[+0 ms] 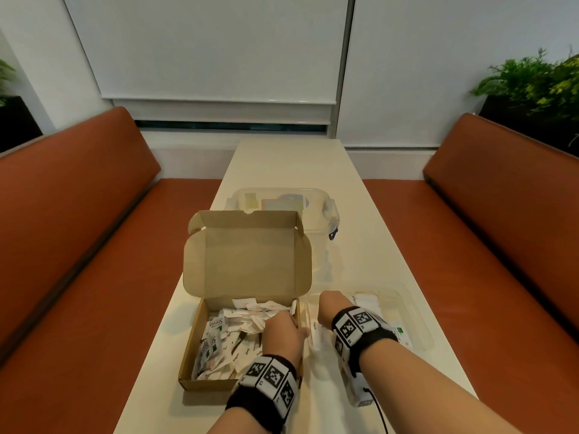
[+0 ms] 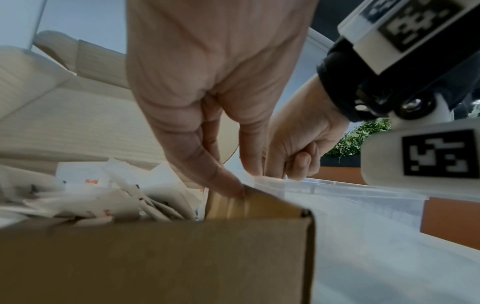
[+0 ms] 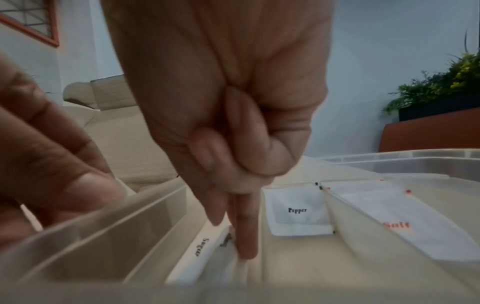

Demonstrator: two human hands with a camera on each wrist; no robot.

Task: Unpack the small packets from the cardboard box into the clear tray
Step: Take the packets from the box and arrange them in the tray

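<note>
Cardboard box [image 1: 219, 382]: on the desk [image 1: 369, 245], left, full of small packets [image 1: 225, 336].
Left hand [image 1: 283, 335]: fingertips hidden; grip rests on the box's right wall, holding nothing.
Right hand [image 1: 329, 308]: two straight fingers [image 3: 246, 236] press a Sugar packet [image 3: 193, 257] in the clear tray [image 1: 419, 314], others curled.
</note>
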